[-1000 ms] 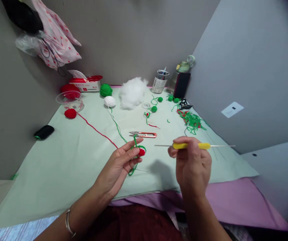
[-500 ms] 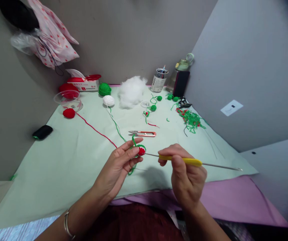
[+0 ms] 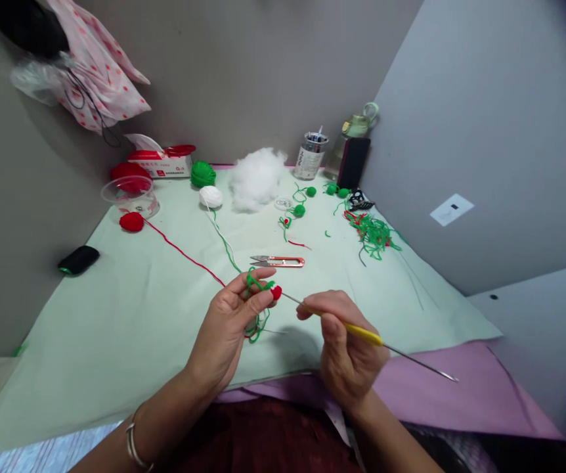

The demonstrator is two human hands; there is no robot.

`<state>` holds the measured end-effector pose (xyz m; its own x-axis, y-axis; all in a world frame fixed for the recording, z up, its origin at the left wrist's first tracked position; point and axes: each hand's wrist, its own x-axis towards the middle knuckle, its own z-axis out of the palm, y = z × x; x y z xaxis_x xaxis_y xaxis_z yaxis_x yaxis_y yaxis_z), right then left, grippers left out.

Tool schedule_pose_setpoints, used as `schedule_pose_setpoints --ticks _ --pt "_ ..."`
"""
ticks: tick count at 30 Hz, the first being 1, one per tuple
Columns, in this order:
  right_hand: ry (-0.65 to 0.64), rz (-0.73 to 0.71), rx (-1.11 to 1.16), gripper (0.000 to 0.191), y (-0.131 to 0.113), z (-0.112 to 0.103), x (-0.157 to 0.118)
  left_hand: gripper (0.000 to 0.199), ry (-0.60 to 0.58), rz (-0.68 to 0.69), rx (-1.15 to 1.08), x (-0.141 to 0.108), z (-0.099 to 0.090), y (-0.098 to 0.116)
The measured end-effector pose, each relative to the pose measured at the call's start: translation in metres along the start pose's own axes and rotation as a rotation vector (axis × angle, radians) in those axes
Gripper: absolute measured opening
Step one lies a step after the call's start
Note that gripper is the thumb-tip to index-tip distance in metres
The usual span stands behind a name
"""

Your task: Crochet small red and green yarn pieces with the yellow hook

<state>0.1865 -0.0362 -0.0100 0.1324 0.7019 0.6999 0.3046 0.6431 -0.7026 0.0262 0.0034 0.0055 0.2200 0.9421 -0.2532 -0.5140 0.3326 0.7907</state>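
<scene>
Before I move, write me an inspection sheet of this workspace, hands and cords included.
Surface: pale green cloth, lightly creased.
Work: small red, white and green yarn piece; yellow-handled hook, one end at it.
Clutter: tangled yarn scraps, orange-handled snips, white stuffing, yarn balls, including a white one.
Hands: left hand pinches the piece; right hand grips the hook.
Cables: nothing seen; a thin black cord hangs by the dotted fabric.
Surroundings: grey wall, tissue box, phone against a bottle.

Corner of two grey walls [image 3: 204,79]
Pale green cloth [image 3: 115,315] lies over pink cloth [image 3: 460,387]; white plate [image 3: 452,209] on the right.
</scene>
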Motion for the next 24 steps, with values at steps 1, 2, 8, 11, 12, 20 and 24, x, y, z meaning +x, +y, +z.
schedule_pose_setpoints --ticks 1,2,8,11,12,20,24 --pt "0.001 0.038 0.024 0.027 0.001 0.002 -0.001 0.035 0.011 0.020 0.005 0.000 0.000 0.001" --pt "0.002 0.081 0.052 0.026 0.001 0.003 -0.002 0.035 0.023 0.041 0.006 0.001 0.000 0.001" --pt "0.019 0.227 0.106 0.024 0.005 0.013 -0.006 0.040 0.033 0.117 0.033 0.001 -0.001 -0.002" --pt "0.011 0.189 0.030 0.027 0.009 0.016 -0.007 0.039 -0.015 0.073 0.053 -0.001 0.000 -0.006" --pt "0.018 0.186 0.019 0.027 0.011 0.016 -0.007 0.039 -0.020 0.065 0.052 -0.002 0.001 -0.006" --pt "0.027 0.200 0.073 0.028 0.011 0.012 -0.006 0.029 -0.019 0.060 0.004 -0.001 0.004 0.003" --pt "0.014 0.143 0.042 0.032 0.011 0.010 -0.006 0.031 -0.021 0.078 0.019 -0.001 0.004 0.008"
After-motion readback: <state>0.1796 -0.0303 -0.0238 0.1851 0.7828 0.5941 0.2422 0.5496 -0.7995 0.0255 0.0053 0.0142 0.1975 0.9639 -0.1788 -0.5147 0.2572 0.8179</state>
